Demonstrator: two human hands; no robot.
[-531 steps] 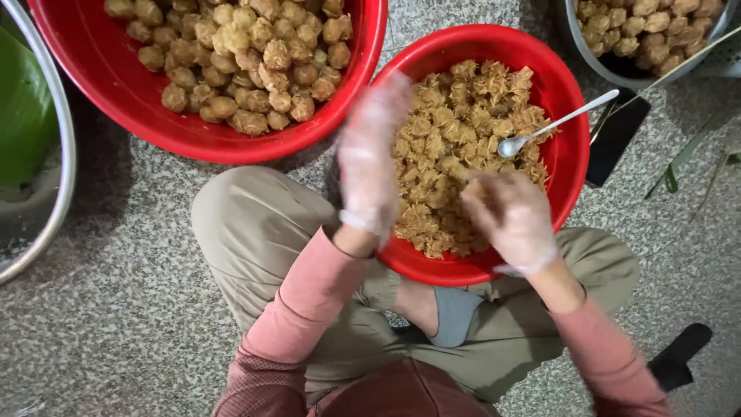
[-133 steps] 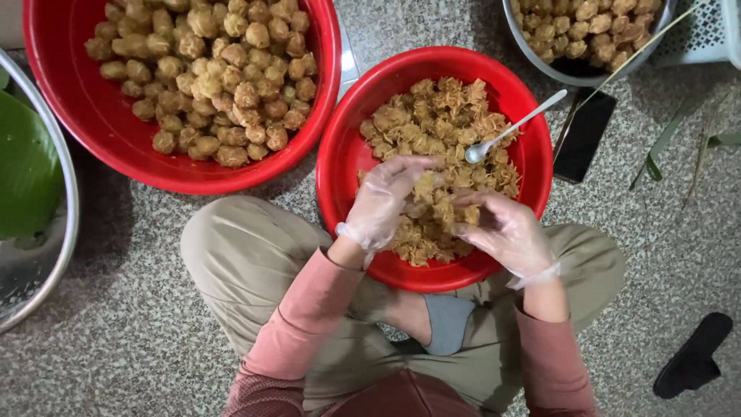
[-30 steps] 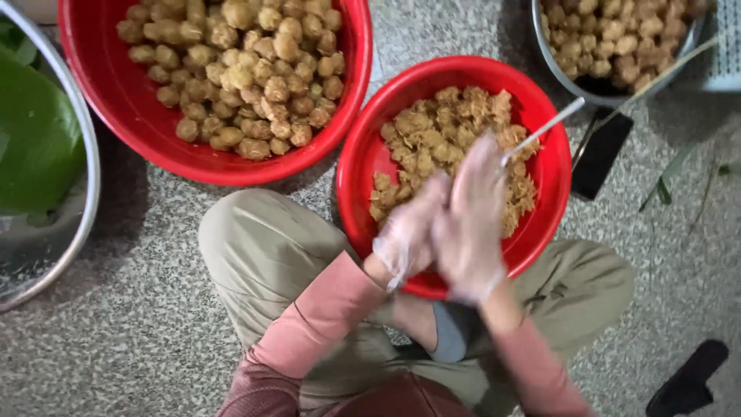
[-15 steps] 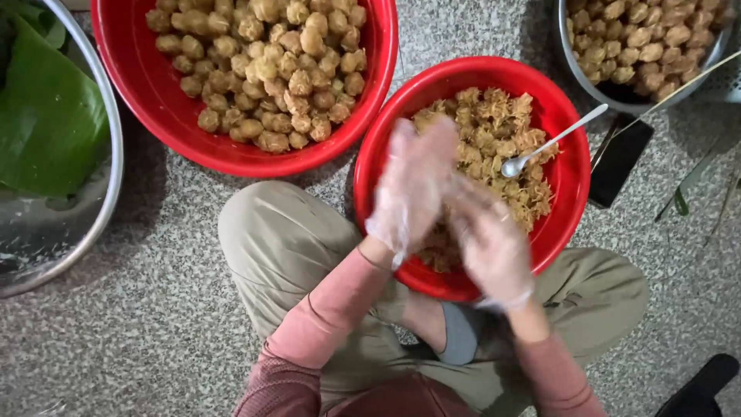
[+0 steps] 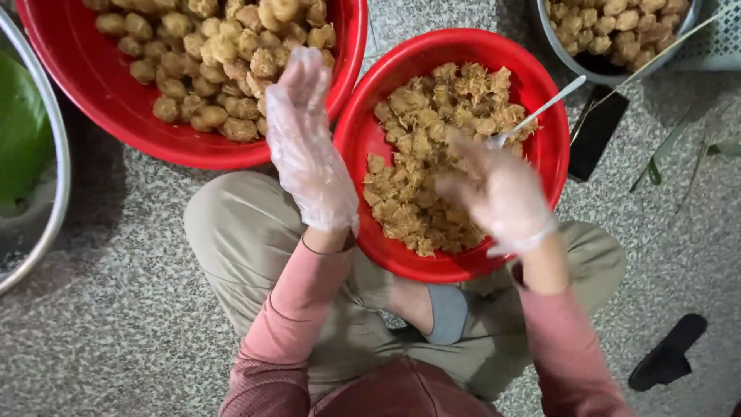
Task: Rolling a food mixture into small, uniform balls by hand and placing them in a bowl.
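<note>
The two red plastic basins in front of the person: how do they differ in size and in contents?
The large red plastic basin at the upper left is wider and cut off by the frame; the smaller red plastic basin shows whole. The large one holds round, firm brown balls; the smaller one holds loose shredded golden filling and a white plastic spoon. Both are round, red and rest on speckled floor.

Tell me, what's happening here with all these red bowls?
A person sits on the speckled floor wearing thin clear gloves. The left hand is raised, open, over the rim of the big red basin of round golden balls. The right hand, blurred, is over the smaller red bowl of shredded filling, where a white spoon rests. A metal bowl with more balls stands further off.
</note>
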